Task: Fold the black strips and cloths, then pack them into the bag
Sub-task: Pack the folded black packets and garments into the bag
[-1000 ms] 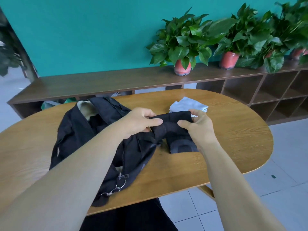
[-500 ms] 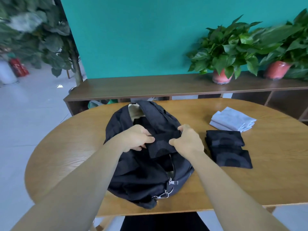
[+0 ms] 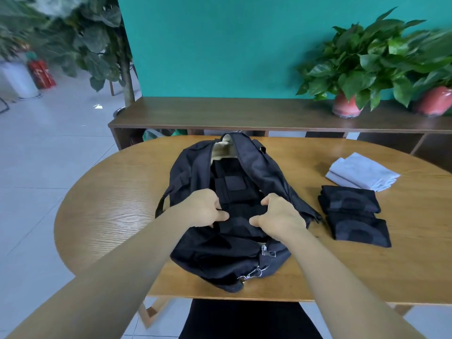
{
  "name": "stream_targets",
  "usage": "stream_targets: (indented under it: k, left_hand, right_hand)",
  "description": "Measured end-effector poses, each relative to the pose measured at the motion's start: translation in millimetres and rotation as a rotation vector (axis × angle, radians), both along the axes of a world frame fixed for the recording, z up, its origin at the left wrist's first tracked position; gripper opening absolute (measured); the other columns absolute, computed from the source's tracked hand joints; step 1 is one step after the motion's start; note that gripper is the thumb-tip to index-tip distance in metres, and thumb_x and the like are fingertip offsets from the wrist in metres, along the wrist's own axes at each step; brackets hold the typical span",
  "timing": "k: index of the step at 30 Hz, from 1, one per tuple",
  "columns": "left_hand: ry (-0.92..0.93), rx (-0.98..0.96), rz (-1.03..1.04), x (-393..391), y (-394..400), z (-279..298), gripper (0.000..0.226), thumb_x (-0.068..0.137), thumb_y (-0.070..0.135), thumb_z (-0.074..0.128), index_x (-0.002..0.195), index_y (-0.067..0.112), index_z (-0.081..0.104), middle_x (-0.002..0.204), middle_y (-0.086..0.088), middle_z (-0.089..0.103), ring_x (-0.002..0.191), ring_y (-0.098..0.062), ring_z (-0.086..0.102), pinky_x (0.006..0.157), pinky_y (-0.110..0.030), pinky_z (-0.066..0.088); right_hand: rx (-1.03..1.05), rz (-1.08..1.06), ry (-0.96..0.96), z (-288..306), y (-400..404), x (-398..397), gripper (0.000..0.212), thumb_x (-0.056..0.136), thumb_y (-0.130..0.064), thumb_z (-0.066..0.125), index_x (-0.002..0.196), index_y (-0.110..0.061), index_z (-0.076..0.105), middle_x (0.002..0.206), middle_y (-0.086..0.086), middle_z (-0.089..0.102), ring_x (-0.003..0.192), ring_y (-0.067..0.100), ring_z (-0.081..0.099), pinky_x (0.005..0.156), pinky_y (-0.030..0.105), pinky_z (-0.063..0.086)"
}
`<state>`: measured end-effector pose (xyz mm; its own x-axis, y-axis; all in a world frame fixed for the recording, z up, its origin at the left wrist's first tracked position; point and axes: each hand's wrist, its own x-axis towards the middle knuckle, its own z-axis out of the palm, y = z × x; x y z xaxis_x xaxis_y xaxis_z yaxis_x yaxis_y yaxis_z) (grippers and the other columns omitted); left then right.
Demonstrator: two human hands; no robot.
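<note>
Both of my hands grip one folded black strip [image 3: 241,216] at the open mouth of the black bag [image 3: 220,260]: my left hand [image 3: 204,211] pinches its left end with thumb and curled fingers, and my right hand [image 3: 278,216] clamps its right end in the same manner. The strip lies crosswise over the bag opening, partly inside it. Deeper in the bag, beyond my hands, more folded black pieces [image 3: 232,182] are visible, and a pale lining [image 3: 223,150] shows at the far end of the opening. The bag lies lengthwise on the oval wooden surface [image 3: 110,204], with a metal clip [image 3: 252,275] and a zipper pull [image 3: 266,252] at its near end. To the right of the bag, apart from it, two folded black cloths [image 3: 352,216] lie on the surface, one overlapping the other. Just beyond them sits a stack of folded light grey cloths [image 3: 362,171]. Behind the surface stands a low wooden shelf [image 3: 220,113] carrying potted plants [image 3: 354,77] against a teal wall [image 3: 220,45].
</note>
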<state>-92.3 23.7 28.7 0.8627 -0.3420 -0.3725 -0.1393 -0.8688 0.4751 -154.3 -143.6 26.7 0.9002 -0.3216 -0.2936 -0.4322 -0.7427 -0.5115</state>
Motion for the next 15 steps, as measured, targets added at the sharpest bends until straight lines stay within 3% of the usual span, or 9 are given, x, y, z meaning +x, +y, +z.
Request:
stream_targets:
  k: [6,9,11,15]
  left_hand:
    - [-0.095,-0.054,0.032,1,4,-10,0.025,0.090,0.035,0.067,0.092,0.010,0.070,0.084,-0.008,0.071,0.084,-0.023,0.068,0.078,-0.032,0.054]
    - [-0.127,-0.052,0.014,1,5,-9,0.024,0.089,0.036,0.068,0.093,0.012,0.070,0.085,-0.006,0.071,0.083,-0.021,0.067,0.079,-0.032,0.054]
    - [-0.158,-0.049,0.003,0,6,-9,0.025,0.088,0.037,0.069,0.093,0.013,0.069,0.085,-0.005,0.071,0.083,-0.020,0.066,0.075,-0.029,0.052]
    - [-0.201,-0.082,-0.055,-2,11,-6,0.023,0.092,0.037,0.063,0.094,0.015,0.068,0.084,0.002,0.072,0.074,-0.007,0.068,0.055,-0.011,0.038]
  right_hand:
    - [-0.239,0.037,-0.066,4,4,-2,0.049,0.087,-0.038,0.065,0.127,-0.021,0.042,0.103,-0.002,0.055,0.089,0.022,0.056,0.063,0.029,0.039]
    - [-0.462,0.184,-0.356,2,8,-10,0.034,0.092,-0.031,0.059,0.123,-0.021,0.049,0.118,0.000,0.055,0.107,0.022,0.053,0.072,0.030,0.040]
    - [-0.396,0.352,-0.534,-4,12,-13,0.022,0.092,-0.028,0.057,0.113,-0.023,0.063,0.111,-0.003,0.060,0.109,0.020,0.050,0.081,0.031,0.040]
    - [-0.146,0.502,-0.373,-15,11,-15,0.021,0.093,-0.041,0.058,0.106,-0.032,0.070,0.108,-0.013,0.058,0.106,0.009,0.047,0.086,0.031,0.045]
